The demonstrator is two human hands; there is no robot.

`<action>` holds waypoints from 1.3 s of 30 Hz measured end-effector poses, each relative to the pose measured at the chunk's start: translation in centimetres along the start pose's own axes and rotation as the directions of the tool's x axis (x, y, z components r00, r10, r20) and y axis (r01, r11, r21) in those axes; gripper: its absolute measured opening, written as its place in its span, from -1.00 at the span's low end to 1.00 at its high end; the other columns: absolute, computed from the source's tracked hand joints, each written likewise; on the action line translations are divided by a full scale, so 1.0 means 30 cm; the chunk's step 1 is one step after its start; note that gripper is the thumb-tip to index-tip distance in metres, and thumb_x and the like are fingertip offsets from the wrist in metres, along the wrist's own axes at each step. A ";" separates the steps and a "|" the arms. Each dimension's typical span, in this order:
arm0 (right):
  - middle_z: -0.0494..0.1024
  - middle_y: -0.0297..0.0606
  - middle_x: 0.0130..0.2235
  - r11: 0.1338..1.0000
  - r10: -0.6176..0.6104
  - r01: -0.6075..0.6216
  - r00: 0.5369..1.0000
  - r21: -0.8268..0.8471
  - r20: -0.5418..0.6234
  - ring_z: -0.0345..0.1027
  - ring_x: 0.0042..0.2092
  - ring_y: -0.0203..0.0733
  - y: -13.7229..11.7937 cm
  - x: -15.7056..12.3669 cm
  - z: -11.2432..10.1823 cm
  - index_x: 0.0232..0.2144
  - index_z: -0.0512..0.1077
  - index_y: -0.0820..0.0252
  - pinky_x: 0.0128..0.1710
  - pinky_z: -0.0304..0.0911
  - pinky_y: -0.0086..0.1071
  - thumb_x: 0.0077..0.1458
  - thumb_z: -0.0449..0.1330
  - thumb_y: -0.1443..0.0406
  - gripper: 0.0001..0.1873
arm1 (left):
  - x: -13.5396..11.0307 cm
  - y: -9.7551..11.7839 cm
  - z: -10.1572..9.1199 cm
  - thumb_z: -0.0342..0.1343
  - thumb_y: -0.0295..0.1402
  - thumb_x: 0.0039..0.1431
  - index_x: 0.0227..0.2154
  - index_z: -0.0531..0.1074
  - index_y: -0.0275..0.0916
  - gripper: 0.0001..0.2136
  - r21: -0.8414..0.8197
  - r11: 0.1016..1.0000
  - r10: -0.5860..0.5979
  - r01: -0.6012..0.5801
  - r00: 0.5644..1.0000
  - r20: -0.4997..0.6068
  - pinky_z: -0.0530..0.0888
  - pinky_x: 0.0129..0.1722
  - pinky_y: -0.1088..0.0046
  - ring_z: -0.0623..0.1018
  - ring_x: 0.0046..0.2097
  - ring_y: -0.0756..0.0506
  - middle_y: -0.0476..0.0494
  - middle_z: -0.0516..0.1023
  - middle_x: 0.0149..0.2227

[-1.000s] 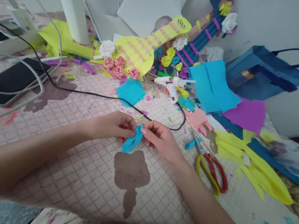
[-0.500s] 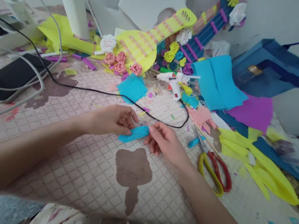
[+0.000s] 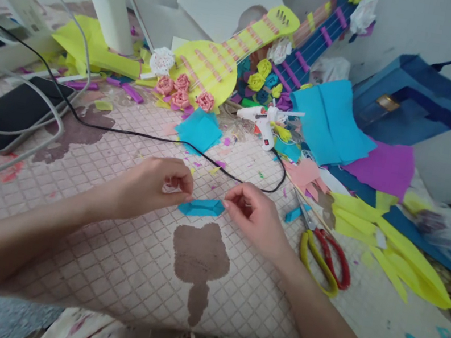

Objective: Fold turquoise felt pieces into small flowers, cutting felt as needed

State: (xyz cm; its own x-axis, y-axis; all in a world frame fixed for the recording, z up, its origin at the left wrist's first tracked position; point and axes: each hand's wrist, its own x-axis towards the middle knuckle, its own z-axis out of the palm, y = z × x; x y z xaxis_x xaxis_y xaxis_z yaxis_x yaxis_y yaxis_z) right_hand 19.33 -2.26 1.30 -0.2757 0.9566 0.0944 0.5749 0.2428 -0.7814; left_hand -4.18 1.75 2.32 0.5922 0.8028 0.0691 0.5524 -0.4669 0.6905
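A small folded strip of blue felt [image 3: 200,207] lies stretched out level between my two hands, just above the pink checked cloth [image 3: 114,266]. My left hand [image 3: 153,184] pinches its left end with fingers curled. My right hand [image 3: 250,214] pinches its right end between thumb and forefinger. A brown patch on the cloth [image 3: 199,260] lies right below the strip.
Red and yellow scissors [image 3: 323,257] lie right of my right hand. A white glue gun [image 3: 262,120] with a black cord [image 3: 128,132] sits behind. Felt sheets, paper guitars [image 3: 220,67], a blue bag [image 3: 417,106] and a phone [image 3: 10,113] crowd the back and sides.
The blue strip, held bunched and upright a second ago, has been pulled out flat and level. My hands have moved apart to its two ends.
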 end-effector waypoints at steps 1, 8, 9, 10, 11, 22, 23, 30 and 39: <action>0.36 -0.38 -0.39 1.000 -0.020 0.020 0.998 -0.013 0.051 0.23 -0.40 -0.35 0.000 -0.003 -0.006 -0.39 0.35 0.17 -0.42 0.16 -0.44 0.08 0.16 0.38 -0.96 | -0.017 -0.001 0.008 0.14 -0.33 0.09 -0.45 0.46 -0.23 -0.91 0.026 0.999 0.022 -0.022 1.000 -0.002 0.37 -0.32 0.44 0.45 -0.33 -0.04 -0.03 0.47 -0.39; 0.31 -0.40 -0.39 0.992 -0.024 0.043 0.988 -0.120 0.153 0.19 -0.41 -0.38 -0.005 -0.014 0.005 -0.46 0.36 0.19 -0.43 0.09 -0.46 -0.01 0.23 0.46 -0.88 | -0.086 0.010 0.090 0.15 -0.37 0.09 -0.39 0.45 -0.21 -0.96 0.123 0.992 -0.029 0.037 0.997 -0.071 0.33 -0.19 0.33 0.42 -0.19 -0.12 -0.07 0.44 -0.31; 0.31 -0.40 -0.39 0.990 -0.016 0.036 0.989 -0.136 0.148 0.19 -0.41 -0.38 -0.006 -0.014 0.011 -0.47 0.36 0.20 -0.43 0.08 -0.46 -0.01 0.23 0.48 -0.87 | -0.087 0.015 0.095 0.13 -0.38 0.10 -0.40 0.44 -0.21 -0.97 0.134 0.990 -0.030 0.040 0.997 -0.075 0.32 -0.19 0.31 0.41 -0.18 -0.13 -0.07 0.44 -0.31; 0.31 -0.41 -0.40 0.988 -0.010 0.032 0.990 -0.150 0.143 0.18 -0.41 -0.39 -0.007 -0.014 0.016 -0.48 0.35 0.20 -0.43 0.07 -0.46 -0.02 0.23 0.49 -0.86 | -0.087 0.019 0.099 0.12 -0.40 0.11 -0.41 0.44 -0.21 -0.97 0.149 0.988 -0.029 0.040 0.996 -0.080 0.30 -0.19 0.29 0.40 -0.18 -0.14 -0.07 0.44 -0.31; 0.30 -0.41 -0.40 0.986 -0.005 0.027 0.990 -0.163 0.139 0.18 -0.41 -0.39 -0.009 -0.014 0.021 -0.49 0.34 0.21 -0.43 0.07 -0.46 -0.02 0.22 0.50 -0.85 | -0.087 0.023 0.101 0.10 -0.41 0.11 -0.42 0.44 -0.21 -0.96 0.164 0.986 -0.029 0.042 0.996 -0.083 0.29 -0.19 0.28 0.40 -0.18 -0.15 -0.08 0.44 -0.32; 0.31 -0.40 -0.41 0.977 -0.002 0.028 0.992 -0.213 0.122 0.17 -0.43 -0.38 -0.007 -0.016 0.031 -0.50 0.32 0.21 -0.44 0.05 -0.45 0.03 0.19 0.46 -0.86 | -0.084 0.038 0.122 0.07 -0.39 0.13 -0.45 0.42 -0.22 -0.92 0.212 0.974 -0.058 0.079 0.993 -0.107 0.21 -0.22 0.27 0.38 -0.22 -0.13 -0.06 0.44 -0.35; 0.31 -0.40 -0.41 0.976 0.001 0.025 0.993 -0.218 0.122 0.18 -0.42 -0.38 -0.007 -0.015 0.032 -0.50 0.32 0.21 -0.43 0.05 -0.45 0.03 0.19 0.45 -0.86 | -0.083 0.038 0.123 0.07 -0.39 0.14 -0.45 0.41 -0.22 -0.91 0.217 0.973 -0.057 0.080 0.993 -0.108 0.21 -0.23 0.27 0.37 -0.22 -0.13 -0.06 0.44 -0.35; 0.33 -0.36 -0.38 0.967 0.021 0.008 0.994 -0.255 0.111 0.22 -0.38 -0.33 -0.009 -0.017 0.039 -0.48 0.31 0.19 -0.40 0.08 -0.43 0.05 0.16 0.43 -0.88 | -0.079 0.039 0.118 0.05 -0.35 0.15 -0.46 0.41 -0.22 -0.88 0.236 0.969 -0.052 0.073 0.994 -0.095 0.22 -0.23 0.27 0.37 -0.23 -0.14 -0.08 0.44 -0.35; 0.35 -0.36 -0.38 0.954 0.021 0.008 0.996 -0.300 0.092 0.23 -0.38 -0.33 -0.015 -0.015 0.048 -0.48 0.28 0.18 -0.40 0.09 -0.43 0.06 0.15 0.42 -0.87 | -0.077 0.038 0.124 0.05 -0.37 0.16 -0.47 0.38 -0.22 -0.88 0.292 0.953 -0.052 0.077 0.994 -0.094 0.23 -0.26 0.28 0.39 -0.23 -0.16 -0.08 0.44 -0.36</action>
State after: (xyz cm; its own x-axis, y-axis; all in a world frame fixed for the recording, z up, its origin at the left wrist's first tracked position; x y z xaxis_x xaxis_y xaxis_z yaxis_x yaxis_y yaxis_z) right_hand 18.08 -3.05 0.73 -0.3337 0.9425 0.0206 0.7773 0.2874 -0.5597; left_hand -2.75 -2.00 0.27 0.5051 0.8572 0.1007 0.7438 -0.4916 0.4529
